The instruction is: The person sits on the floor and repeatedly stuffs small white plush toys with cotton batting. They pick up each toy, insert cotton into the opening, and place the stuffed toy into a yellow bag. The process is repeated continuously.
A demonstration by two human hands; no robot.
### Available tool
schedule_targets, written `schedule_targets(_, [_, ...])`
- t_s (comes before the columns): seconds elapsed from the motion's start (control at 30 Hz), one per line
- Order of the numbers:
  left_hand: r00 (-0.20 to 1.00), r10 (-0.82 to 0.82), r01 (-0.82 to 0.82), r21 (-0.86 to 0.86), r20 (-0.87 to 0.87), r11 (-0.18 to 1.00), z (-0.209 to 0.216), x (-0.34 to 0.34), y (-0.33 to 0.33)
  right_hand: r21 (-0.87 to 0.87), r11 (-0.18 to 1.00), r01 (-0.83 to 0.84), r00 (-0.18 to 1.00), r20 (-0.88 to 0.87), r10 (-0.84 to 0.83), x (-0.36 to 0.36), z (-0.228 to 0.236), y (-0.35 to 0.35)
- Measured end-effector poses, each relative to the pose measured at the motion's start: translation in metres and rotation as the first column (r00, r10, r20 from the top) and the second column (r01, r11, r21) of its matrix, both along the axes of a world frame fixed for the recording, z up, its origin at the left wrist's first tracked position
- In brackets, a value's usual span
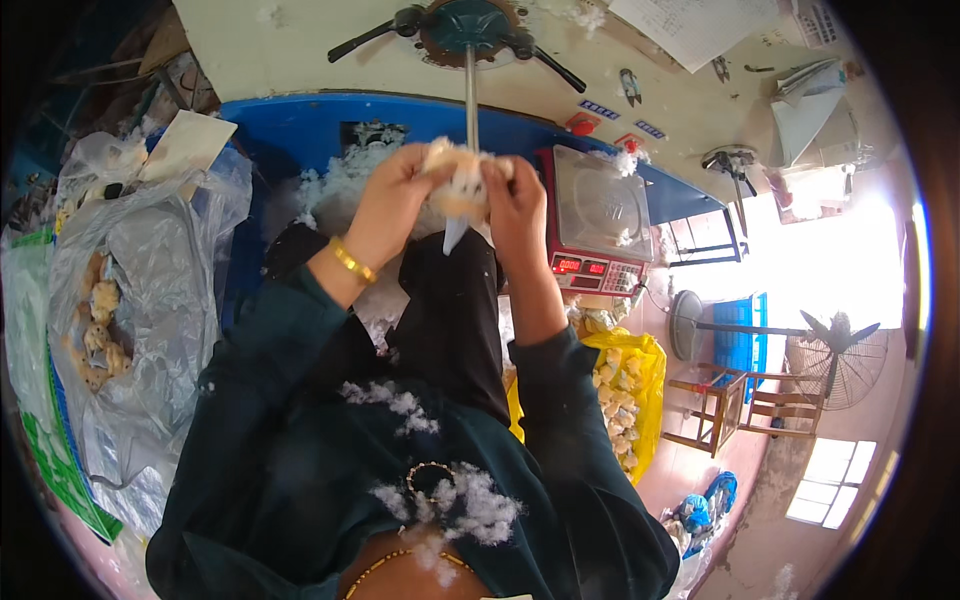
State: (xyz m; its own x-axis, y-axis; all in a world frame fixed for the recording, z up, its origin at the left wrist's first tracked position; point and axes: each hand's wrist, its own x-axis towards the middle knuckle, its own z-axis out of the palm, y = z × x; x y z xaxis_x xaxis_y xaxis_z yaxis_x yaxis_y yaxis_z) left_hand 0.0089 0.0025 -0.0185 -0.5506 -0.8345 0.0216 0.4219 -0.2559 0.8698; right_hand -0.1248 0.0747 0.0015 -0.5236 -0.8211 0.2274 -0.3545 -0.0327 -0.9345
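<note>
Between my two hands is a small cream and tan plush toy with dark spots like eyes, held at the near end of a metal tube. My left hand, with a gold bracelet at the wrist, pinches the toy's left side. On its other side my right hand grips the edge between thumb and fingers. A pale, pointed tag or flap hangs below the toy. Whether the tube's tip goes into the toy is hidden. White stuffing fluff lies just beyond my left hand.
The tube comes from a panel with black-handled levers. A red scale stands at the right. Plush pieces fill a yellow bag at lower right and a clear plastic bag at left. Farther right are a wooden chair and a fan.
</note>
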Motion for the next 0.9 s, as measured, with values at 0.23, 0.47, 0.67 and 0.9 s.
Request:
schedule_targets(0.23, [0.991,0.127,-0.128,0.027,0.036,0.991,0.007,-0.056,-0.084,-0.108,0.985,0.131,0.968,0.229,-0.104,-0.040,-0.012,-0.132])
schedule_targets(0.47, [0.939,0.206,-0.092,-0.378,0.276,0.921,0.027,-0.029,-0.039,-0.032,0.990,0.140,0.986,-0.081,-0.142,-0.033,-0.003,-0.096])
schedule_targets(0.67, [0.957,0.136,0.079,-0.683,0.256,0.726,0.011,-0.033,-0.013,-0.234,0.971,-0.049,0.980,0.178,0.093,-0.029,-0.012,-0.060])
schedule_targets(0.9, [0.967,0.076,0.102,-0.644,0.242,0.759,0.006,-0.021,-0.010,-0.260,0.966,-0.003,0.988,0.148,0.043,-0.013,-0.014,-0.049])
